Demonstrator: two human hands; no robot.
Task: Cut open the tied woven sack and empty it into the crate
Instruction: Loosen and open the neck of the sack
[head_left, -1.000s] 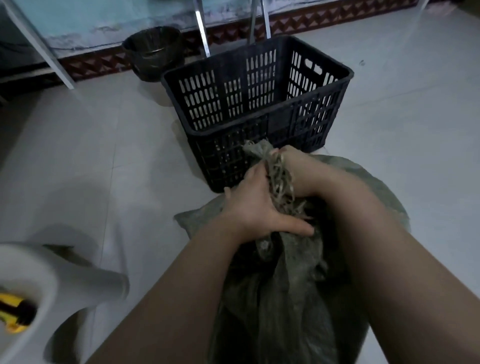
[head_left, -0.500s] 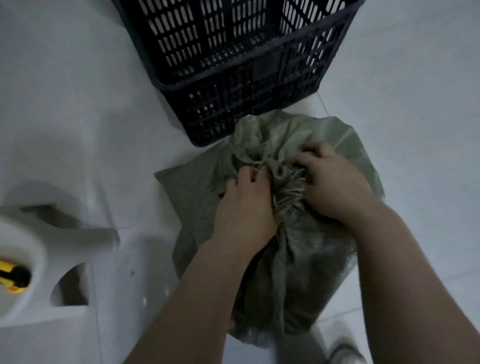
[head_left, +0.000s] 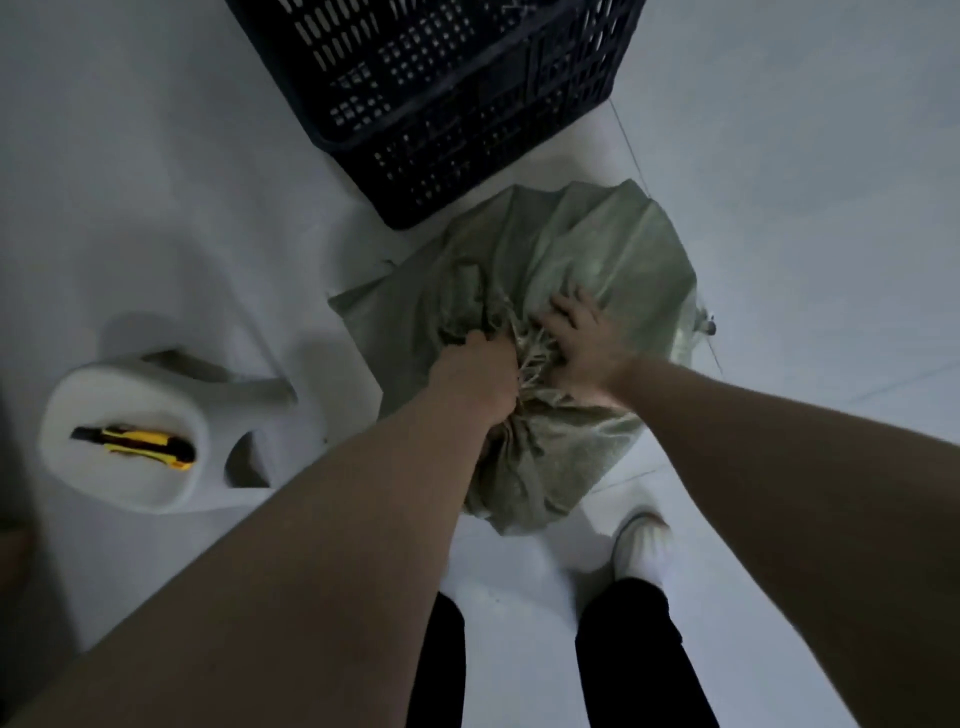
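Note:
A grey-green woven sack (head_left: 597, 249) stands on the white floor right in front of the black slatted crate (head_left: 441, 104). Its gathered neck with frayed straw-coloured ties (head_left: 532, 353) points towards me. My left hand (head_left: 475, 379) is closed around the neck from the left. My right hand (head_left: 584, 343) grips the bunched fabric and ties from the right. A yellow and black utility knife (head_left: 137, 447) lies on a white plastic stool (head_left: 124, 415) at the left, away from both hands.
White tiled floor surrounds the sack. My two legs in dark trousers and a white shoe (head_left: 644, 545) are just below the sack. The crate's near corner almost touches the sack.
The view has tilted further down and back, so my legs and the whole stool now show. Both hands stay clamped on the sack's neck, which sits lower than a second ago.

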